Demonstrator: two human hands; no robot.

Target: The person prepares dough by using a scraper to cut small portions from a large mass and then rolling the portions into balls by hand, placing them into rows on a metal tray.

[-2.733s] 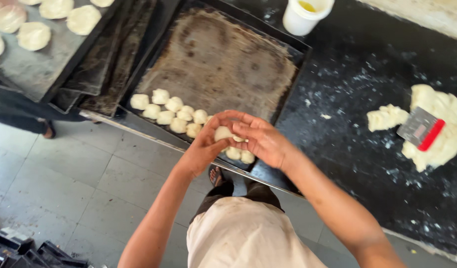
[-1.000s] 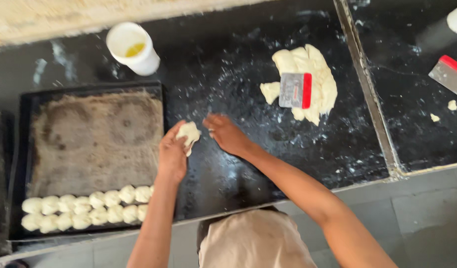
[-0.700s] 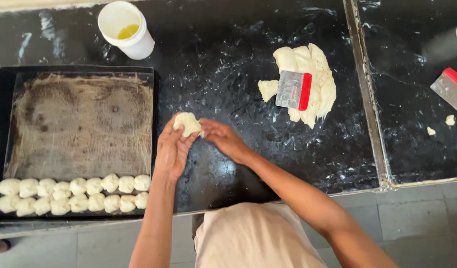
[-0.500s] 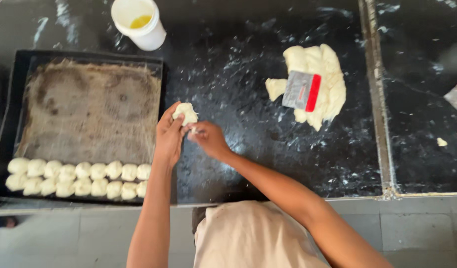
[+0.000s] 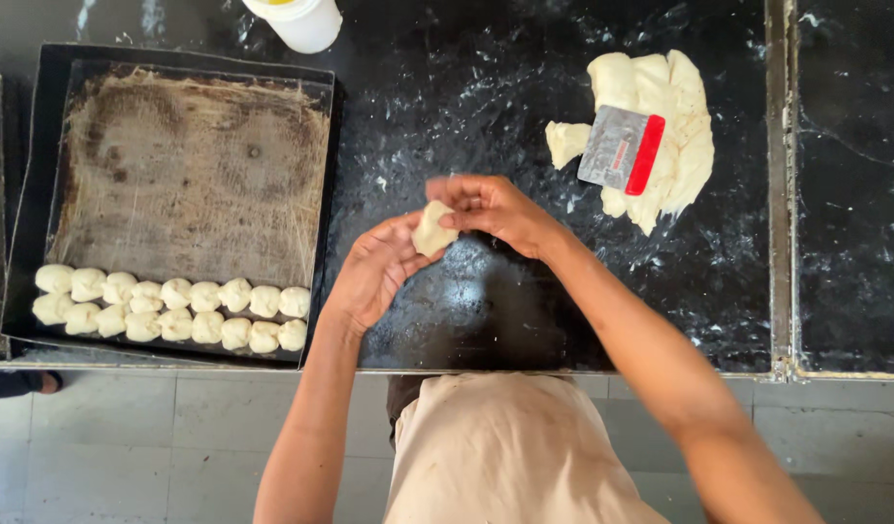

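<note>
A small, pale, soft lump of dough (image 5: 432, 229) sits at frame centre, cupped in the left hand (image 5: 374, 275) while the right hand (image 5: 491, 206) closes its fingers (image 5: 445, 187) on its top. Beneath lies the glossy black, flour-speckled table (image 5: 525, 320). At left, a dark greased tray (image 5: 185, 175) holds two rows of rounded dough balls (image 5: 175, 309); upper right, a dough mass (image 5: 661, 116) carries a metal scraper (image 5: 620, 148).

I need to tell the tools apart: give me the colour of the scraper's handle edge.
Red, on a grey metal scraper lying on the dough mass; the head view shows it.
</note>
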